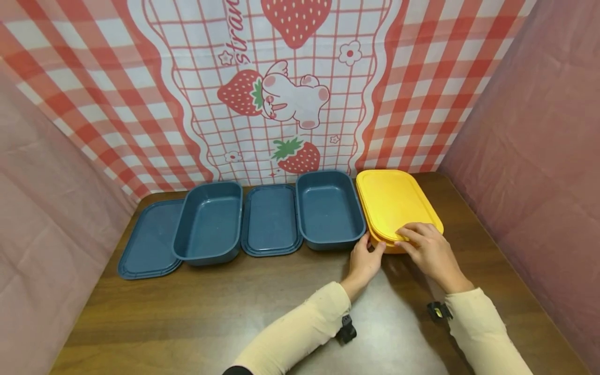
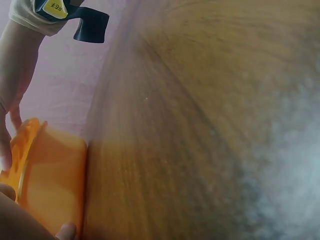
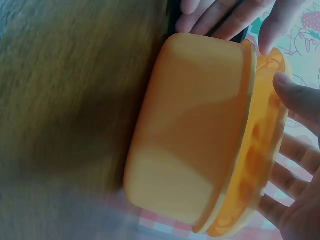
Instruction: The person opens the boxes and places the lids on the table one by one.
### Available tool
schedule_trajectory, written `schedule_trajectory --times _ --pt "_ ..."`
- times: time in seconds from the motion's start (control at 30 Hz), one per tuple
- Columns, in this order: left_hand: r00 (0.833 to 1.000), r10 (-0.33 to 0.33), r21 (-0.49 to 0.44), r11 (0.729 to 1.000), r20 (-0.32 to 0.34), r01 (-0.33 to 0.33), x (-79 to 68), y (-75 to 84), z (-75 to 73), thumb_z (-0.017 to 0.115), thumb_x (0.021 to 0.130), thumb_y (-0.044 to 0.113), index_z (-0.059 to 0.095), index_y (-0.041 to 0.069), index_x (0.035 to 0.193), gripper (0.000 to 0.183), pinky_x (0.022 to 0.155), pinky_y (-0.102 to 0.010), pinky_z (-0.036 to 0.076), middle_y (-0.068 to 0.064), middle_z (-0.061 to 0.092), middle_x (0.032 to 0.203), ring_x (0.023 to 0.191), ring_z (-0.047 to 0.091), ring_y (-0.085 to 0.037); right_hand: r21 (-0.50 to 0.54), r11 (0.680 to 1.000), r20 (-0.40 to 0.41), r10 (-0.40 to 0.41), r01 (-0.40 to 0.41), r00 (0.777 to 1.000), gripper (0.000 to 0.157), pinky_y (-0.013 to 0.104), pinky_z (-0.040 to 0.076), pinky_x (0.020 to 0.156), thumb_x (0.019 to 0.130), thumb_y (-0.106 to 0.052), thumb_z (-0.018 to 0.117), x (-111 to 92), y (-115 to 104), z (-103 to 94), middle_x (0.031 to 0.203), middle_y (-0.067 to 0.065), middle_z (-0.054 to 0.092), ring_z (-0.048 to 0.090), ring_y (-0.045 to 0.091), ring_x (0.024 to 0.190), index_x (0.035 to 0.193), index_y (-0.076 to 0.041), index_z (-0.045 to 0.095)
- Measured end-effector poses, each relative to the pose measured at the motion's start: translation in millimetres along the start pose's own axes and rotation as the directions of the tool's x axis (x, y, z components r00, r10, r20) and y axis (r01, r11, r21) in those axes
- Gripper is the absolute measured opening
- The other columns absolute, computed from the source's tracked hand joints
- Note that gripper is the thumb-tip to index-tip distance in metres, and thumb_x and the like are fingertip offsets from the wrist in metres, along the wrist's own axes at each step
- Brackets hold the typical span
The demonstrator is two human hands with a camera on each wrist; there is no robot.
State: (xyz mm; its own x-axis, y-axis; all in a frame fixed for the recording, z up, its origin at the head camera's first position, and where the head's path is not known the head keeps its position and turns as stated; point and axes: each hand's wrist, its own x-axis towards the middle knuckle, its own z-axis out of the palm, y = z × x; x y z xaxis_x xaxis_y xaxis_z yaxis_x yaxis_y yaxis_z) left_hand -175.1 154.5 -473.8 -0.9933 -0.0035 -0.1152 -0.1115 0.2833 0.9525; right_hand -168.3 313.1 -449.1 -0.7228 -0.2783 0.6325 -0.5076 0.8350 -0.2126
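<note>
A yellow lid point(image 1: 394, 200) lies over an orange container point(image 3: 190, 130) at the right end of the row. Along the front, the lid stands a little off the container's rim, and its underside shows in the right wrist view. My right hand point(image 1: 432, 255) pinches the lid's front edge, thumb at the edge and fingers over the top. At the front left corner, my left hand point(image 1: 364, 266) holds the container, its fingers against the side wall and its thumb up near the lid. The container's inside is hidden.
Left of the yellow lid stand a blue container point(image 1: 330, 208), a flat blue lid point(image 1: 273, 219), another blue container point(image 1: 211, 221) and another blue lid point(image 1: 152, 239). A checked strawberry cloth point(image 1: 197, 78) hangs behind the wooden table point(image 1: 201, 317). Pink cloth point(image 1: 525, 156) borders the right side.
</note>
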Motion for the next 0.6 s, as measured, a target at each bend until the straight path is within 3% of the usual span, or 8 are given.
schedule_trajectory --times 0.23,0.4,0.5,0.6 --pt "1.000 -0.019 0.005 1.000 -0.002 0.019 2.0 1.5 1.4 0.063 0.093 0.032 0.056 0.008 0.137 0.051 0.099 -0.036 0.050 -0.011 0.065 0.128 0.118 0.061 -0.024 -0.093 0.993 -0.031 -0.076 0.072 0.997 0.034 0.051 0.044 0.074 0.063 -0.011 0.087 3.8 -1.9 -3.9 0.093 0.020 0.062 0.055 0.039 0.086 0.095 -0.005 0.075" --pt "0.999 -0.038 -0.008 0.999 -0.005 0.038 3.2 3.0 1.7 0.063 0.093 0.033 0.056 0.006 0.136 0.052 0.100 -0.037 0.050 -0.012 0.065 0.128 0.118 0.061 -0.025 -0.117 0.989 -0.044 -0.095 0.089 0.995 0.028 0.046 0.041 0.067 0.073 -0.017 0.082 5.3 -3.7 -7.6 0.087 0.017 0.057 0.052 0.036 0.078 0.097 -0.006 0.075" --pt "0.999 -0.044 -0.017 0.999 -0.011 0.044 3.5 3.8 1.7 0.063 0.092 0.033 0.057 0.005 0.135 0.052 0.101 -0.037 0.049 -0.013 0.065 0.128 0.119 0.061 -0.026 -0.124 0.988 -0.048 -0.101 0.095 0.994 0.027 0.045 0.042 0.066 0.074 -0.014 0.081 5.5 -4.6 -9.3 0.087 0.017 0.058 0.053 0.035 0.077 0.099 -0.004 0.073" --pt "0.999 -0.042 -0.020 0.999 -0.021 0.042 3.8 4.6 1.9 0.064 0.092 0.033 0.057 0.005 0.135 0.051 0.101 -0.038 0.049 -0.013 0.065 0.128 0.120 0.061 -0.027 -0.120 0.988 -0.053 -0.104 0.097 0.993 0.033 0.046 0.043 0.066 0.069 -0.005 0.081 5.7 -5.1 -10.0 0.089 0.017 0.060 0.054 0.036 0.079 0.100 -0.002 0.069"
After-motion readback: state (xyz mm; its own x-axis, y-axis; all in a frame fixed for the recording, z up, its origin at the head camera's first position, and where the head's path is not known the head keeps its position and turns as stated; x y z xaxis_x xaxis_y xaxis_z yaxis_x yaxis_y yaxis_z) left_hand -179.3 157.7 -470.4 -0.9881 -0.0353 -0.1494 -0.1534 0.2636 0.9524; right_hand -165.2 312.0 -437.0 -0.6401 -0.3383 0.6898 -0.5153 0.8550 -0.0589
